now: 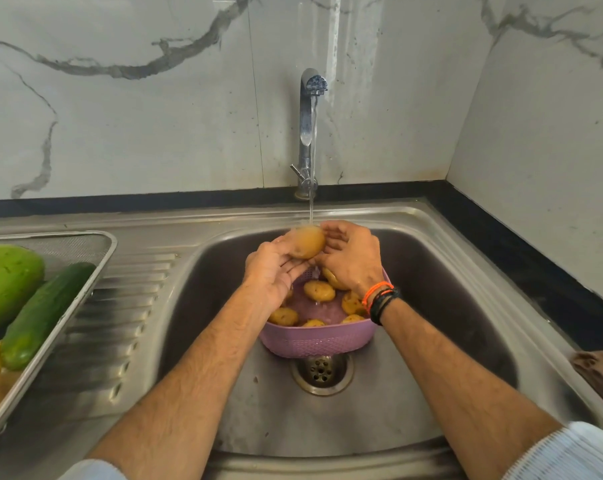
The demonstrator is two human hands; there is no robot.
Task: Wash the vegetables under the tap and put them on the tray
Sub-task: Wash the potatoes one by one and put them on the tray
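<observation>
Wet tan potato (307, 244) at frame centre under the chrome tap (308, 133) stream, cupped between left hand (276, 268) and right hand (353, 256), fingers curled round it; likely to slip into the lilac plastic basket (314, 342) below, never reaching the steel mesh tray (95, 271) at left.

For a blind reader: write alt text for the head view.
Both hands, left and right, hold a potato under the running tap, above a purple basket of potatoes in the sink. At left, a tray holds a cucumber and other vegetables.
</observation>
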